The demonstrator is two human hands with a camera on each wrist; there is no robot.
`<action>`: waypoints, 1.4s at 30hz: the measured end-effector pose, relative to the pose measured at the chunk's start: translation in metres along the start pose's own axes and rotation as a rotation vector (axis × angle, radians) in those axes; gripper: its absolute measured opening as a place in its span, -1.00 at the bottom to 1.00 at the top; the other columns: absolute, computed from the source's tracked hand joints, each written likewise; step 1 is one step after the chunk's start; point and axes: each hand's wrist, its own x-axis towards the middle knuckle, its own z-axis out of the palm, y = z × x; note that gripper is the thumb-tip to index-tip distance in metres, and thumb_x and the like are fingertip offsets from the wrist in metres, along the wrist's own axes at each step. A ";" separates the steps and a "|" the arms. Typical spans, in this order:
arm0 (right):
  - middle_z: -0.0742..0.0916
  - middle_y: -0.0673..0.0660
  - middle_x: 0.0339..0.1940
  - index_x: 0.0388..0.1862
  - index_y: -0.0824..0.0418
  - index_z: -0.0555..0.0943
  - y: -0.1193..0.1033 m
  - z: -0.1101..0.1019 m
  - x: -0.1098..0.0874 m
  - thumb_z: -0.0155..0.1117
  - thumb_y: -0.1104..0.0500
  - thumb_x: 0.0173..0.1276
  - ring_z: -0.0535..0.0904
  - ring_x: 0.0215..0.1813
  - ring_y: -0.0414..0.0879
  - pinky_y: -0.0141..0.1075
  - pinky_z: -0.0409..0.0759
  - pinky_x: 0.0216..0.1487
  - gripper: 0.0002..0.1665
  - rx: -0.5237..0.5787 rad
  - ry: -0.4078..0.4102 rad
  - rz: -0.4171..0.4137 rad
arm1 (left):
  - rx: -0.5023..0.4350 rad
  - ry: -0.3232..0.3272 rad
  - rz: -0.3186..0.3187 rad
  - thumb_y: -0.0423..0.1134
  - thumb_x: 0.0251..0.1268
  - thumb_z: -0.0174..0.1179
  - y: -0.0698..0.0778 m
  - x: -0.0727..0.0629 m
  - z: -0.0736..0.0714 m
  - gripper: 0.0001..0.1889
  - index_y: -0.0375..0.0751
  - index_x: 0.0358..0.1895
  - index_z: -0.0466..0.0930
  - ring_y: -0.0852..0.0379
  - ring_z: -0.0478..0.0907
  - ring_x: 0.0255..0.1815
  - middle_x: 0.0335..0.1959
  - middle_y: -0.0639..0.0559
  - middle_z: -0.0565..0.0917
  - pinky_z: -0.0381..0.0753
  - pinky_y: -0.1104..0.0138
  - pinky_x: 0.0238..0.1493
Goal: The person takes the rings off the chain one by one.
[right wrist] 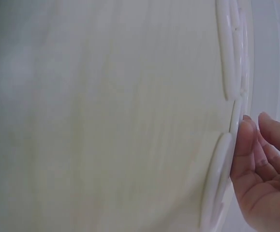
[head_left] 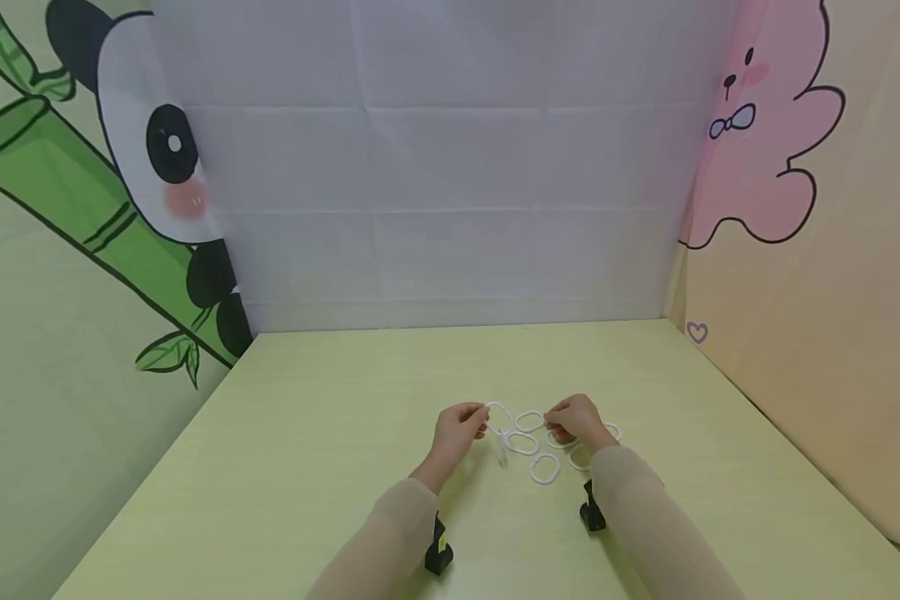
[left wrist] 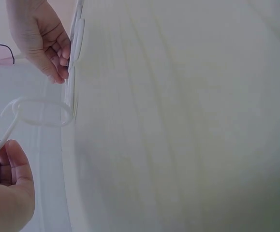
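Note:
My left hand (head_left: 461, 429) pinches a white oval link ring (left wrist: 9, 129) between thumb and fingertips, raised over the table. A second white link (left wrist: 43, 124) is looped through it and hangs toward the tabletop. Low over the loose links is my right hand (head_left: 576, 417), its fingertips right at the edge of a white link (head_left: 530, 429). In the right wrist view its thumb (right wrist: 275, 129) stands apart from the bent fingers, which overlap the links lying there. Several more white links, such as one nearest me (head_left: 544, 483), lie flat around the right hand, some partly hidden by it.
The pale yellow table (head_left: 307, 467) reaches back to a white cloth backdrop (head_left: 450, 208). Side panels carry a panda drawing (head_left: 135, 125) at left and a pink animal drawing (head_left: 765, 167) at right. Black devices (head_left: 439, 557) are fixed below both wrists.

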 end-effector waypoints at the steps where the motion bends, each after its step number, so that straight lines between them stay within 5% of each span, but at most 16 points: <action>1: 0.67 0.19 -0.55 -0.31 0.47 0.59 0.000 0.000 -0.001 0.26 0.35 0.22 0.50 -0.70 -0.21 -0.40 0.55 -0.60 -0.86 0.001 0.000 0.001 | -0.003 0.001 -0.007 -0.29 0.31 0.13 0.000 0.000 0.000 -0.70 -0.54 -0.10 0.53 0.19 0.53 -0.41 -0.20 -0.34 0.59 0.61 0.38 -0.31; 16: 0.68 0.20 -0.47 -0.24 0.49 0.58 -0.007 0.001 -0.007 0.24 0.33 0.24 0.53 -0.56 -0.17 -0.38 0.59 -0.50 -0.80 0.045 -0.019 -0.069 | -0.001 0.005 0.001 -0.29 0.31 0.12 0.001 0.000 0.000 -0.71 -0.53 -0.10 0.54 0.19 0.53 -0.41 -0.31 -0.18 0.62 0.61 0.37 -0.32; 23: 0.68 0.25 -0.40 -0.22 0.50 0.58 -0.017 0.006 -0.012 0.22 0.33 0.27 0.57 -0.51 -0.12 -0.34 0.62 -0.44 -0.80 0.074 -0.065 -0.121 | -0.011 0.003 0.012 -0.38 0.31 0.09 0.032 -0.017 -0.002 -0.75 -0.60 -0.13 0.52 0.16 0.52 -0.42 -0.34 -0.24 0.61 0.62 0.25 -0.27; 29: 0.68 0.20 -0.43 -0.17 0.51 0.57 -0.020 0.008 -0.014 0.21 0.31 0.28 0.55 -0.53 -0.15 -0.35 0.61 -0.45 -0.76 0.104 -0.088 -0.106 | 0.000 0.011 0.012 -0.39 0.31 0.08 0.041 -0.023 -0.002 -0.76 -0.60 -0.13 0.52 0.14 0.53 -0.42 -0.38 -0.14 0.61 0.62 0.22 -0.25; 34: 0.69 0.17 -0.43 -0.16 0.52 0.55 -0.018 0.007 -0.017 0.20 0.30 0.29 0.55 -0.51 -0.15 -0.35 0.61 -0.44 -0.74 0.130 -0.109 -0.110 | 0.000 0.007 0.010 -0.39 0.31 0.08 0.036 -0.019 -0.002 -0.75 -0.62 -0.13 0.51 0.15 0.53 -0.43 -0.26 -0.38 0.59 0.62 0.24 -0.28; 42: 0.69 0.22 -0.32 -0.03 0.58 0.47 -0.016 0.006 -0.021 0.15 0.28 0.34 0.57 -0.43 -0.13 -0.33 0.62 -0.35 -0.63 0.185 -0.198 -0.165 | -0.025 0.012 -0.009 -0.30 0.30 0.14 0.004 0.001 0.000 -0.71 -0.54 -0.10 0.54 0.21 0.53 -0.44 -0.26 -0.29 0.61 0.61 0.39 -0.36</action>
